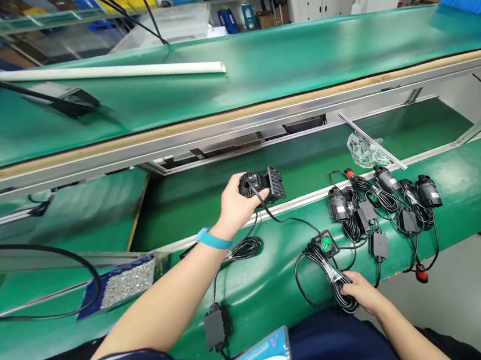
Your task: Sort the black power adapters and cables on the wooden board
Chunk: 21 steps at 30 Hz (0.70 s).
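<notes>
A white pipe (108,72) lies along the far green bench (296,62). A tray of small metal parts (124,283) sits near the near bench's left end; crumpled clear wrap (364,152) lies rightward.

A pump (261,186) is sitting in the left hand (237,206) above the bench edge. Its cable bundle (339,285) is lying under the right hand (362,293), nearer the person. More pumps (379,201) are lying to the right; a tray of screws (124,283) is lying far left.

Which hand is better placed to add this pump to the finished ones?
Probably the left hand: it already grips the pump. The right hand holds its coiled cable, nearer the pile.
</notes>
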Motion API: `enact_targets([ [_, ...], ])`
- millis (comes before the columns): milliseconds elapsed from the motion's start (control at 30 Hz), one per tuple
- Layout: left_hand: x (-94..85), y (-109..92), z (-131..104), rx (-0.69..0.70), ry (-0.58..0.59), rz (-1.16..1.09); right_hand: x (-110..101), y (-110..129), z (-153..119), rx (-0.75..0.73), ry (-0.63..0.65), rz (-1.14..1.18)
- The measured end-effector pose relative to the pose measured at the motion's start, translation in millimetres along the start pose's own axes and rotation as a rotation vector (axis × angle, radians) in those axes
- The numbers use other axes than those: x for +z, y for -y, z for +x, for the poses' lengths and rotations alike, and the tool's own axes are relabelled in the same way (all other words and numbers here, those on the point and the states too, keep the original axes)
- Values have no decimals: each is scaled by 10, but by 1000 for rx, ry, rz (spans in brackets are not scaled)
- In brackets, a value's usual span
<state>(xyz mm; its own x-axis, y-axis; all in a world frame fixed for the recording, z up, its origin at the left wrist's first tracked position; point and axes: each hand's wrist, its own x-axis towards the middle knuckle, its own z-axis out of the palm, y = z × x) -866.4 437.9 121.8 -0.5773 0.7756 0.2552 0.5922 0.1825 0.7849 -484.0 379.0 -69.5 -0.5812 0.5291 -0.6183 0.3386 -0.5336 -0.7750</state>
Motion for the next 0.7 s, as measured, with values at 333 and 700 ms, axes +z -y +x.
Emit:
enact_targets([
  [333,-279,-679,-112,140,38,-4,-158,-102,-675,-4,-20,209],
  [700,50,-1248,-401,251,313,31,-125,-465,-1540,-154,-192,592],
])
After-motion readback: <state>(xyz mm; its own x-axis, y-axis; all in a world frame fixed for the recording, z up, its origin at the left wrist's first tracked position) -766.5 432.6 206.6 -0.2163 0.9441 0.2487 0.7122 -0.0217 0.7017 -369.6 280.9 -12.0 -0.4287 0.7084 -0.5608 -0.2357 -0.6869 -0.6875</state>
